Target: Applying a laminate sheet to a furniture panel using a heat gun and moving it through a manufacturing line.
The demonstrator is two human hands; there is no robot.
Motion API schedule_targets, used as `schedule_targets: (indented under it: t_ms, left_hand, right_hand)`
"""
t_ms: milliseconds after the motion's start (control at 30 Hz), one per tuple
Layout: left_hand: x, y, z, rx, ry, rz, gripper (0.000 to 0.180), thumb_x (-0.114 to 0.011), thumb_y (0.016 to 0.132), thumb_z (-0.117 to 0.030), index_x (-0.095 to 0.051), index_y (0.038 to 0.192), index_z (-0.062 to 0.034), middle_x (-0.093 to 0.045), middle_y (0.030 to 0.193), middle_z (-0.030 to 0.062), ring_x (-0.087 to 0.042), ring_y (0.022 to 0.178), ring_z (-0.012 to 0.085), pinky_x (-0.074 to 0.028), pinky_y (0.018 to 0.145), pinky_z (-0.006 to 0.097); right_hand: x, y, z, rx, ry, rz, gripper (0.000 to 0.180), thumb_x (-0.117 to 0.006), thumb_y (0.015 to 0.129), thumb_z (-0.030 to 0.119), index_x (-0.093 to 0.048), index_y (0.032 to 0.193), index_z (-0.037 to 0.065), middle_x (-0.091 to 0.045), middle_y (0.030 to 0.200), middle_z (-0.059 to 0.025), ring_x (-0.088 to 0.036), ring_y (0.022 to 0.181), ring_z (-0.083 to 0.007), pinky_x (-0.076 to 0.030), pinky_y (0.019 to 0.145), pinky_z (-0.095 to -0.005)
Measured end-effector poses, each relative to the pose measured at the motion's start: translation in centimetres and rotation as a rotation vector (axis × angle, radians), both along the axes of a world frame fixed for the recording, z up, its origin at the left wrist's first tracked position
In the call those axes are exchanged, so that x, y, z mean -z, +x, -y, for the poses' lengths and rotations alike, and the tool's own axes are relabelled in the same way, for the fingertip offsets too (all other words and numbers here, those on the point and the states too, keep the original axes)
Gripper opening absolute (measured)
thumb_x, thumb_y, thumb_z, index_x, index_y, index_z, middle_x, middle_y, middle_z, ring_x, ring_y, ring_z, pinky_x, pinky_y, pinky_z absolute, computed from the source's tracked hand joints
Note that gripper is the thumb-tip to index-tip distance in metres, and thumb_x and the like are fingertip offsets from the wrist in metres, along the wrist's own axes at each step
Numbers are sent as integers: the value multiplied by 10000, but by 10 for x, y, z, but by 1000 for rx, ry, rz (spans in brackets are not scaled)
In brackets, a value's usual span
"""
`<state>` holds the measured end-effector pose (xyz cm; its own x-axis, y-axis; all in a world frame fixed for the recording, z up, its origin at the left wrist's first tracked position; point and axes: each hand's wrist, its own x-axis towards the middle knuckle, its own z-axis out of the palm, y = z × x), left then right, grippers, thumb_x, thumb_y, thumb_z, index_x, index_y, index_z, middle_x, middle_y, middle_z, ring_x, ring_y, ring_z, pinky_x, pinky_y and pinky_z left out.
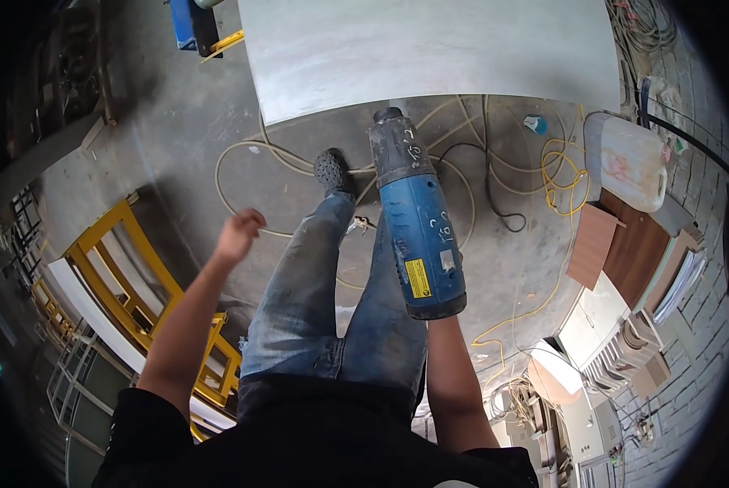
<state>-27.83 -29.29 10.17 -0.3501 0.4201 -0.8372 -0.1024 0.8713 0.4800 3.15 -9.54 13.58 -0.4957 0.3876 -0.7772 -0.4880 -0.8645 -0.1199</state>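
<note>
A blue heat gun [421,236] with a black front end and a short dark nozzle points away from me over the floor. My right forearm runs up under its rear end; the body hides my right hand, which grips it from below. Off to the left, my left hand [241,234] hangs in the air beside my leg, fingers loosely bent and a little apart, with nothing visible in it. Ahead of the nozzle lies the edge of a large pale flat panel [429,49].
Beige hoses [226,187] loop around my feet, with a black cable [488,163] and a yellow cord [574,175] to the right. Yellow metal frames [128,236] stand at left. A white plastic container [628,163] and brown boards [596,244] sit along the right brick wall.
</note>
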Motion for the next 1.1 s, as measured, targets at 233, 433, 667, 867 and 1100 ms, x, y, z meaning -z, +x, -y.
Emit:
schedule_targets:
  t_ms: [233, 433, 667, 867, 1100]
  left_hand:
    - [26, 56, 66, 192, 167, 94, 121, -493, 715, -64, -611, 729, -43, -610, 851, 109, -576, 834, 272, -457, 777, 334]
    - [18, 79, 44, 419, 27, -42, 176, -513, 733, -106, -622, 863, -62, -597, 950, 127, -549, 952, 324, -435, 870, 390]
    - [15, 69, 51, 527, 37, -10, 253, -492, 747, -121, -642, 943, -67, -588, 1000, 148, -532, 1000, 324, -411, 918, 394]
    - [17, 63, 53, 581, 44, 95, 335, -450, 761, -95, -646, 1032, -74, -590, 1053, 155, -521, 1048, 312, -392, 949, 391]
    - [32, 65, 74, 606, 112, 97, 376, -441, 759, -86, -640, 1077, -81, -588, 1073, 164, -516, 1062, 316, -378, 971, 390]
  right_hand:
    - [-12, -21, 28, -191, 243, 187, 302, -550, 904, 165, -581, 1134, -27, -656, 968, -80, -645, 807, -146, -540, 719, -252]
    - [-16, -37, 43, -379, 588, 341, 359, -620, 842, 198, -586, 1104, -44, -644, 928, -67, -615, 807, -131, -479, 698, -245]
    - [-23, -60, 54, -443, 675, 403, 347, -658, 753, 182, -605, 1036, -12, -619, 819, -112, -609, 723, -218, -455, 624, -295]
    - [-9, -55, 63, -543, 976, 507, 291, -653, 730, 171, -589, 947, -13, -588, 775, -145, -582, 678, -300, -438, 589, -332]
    - [-10, -66, 66, -608, 960, 457, 254, -623, 721, 159, -572, 914, 2, -559, 752, -155, -555, 677, -332, -427, 586, -351]
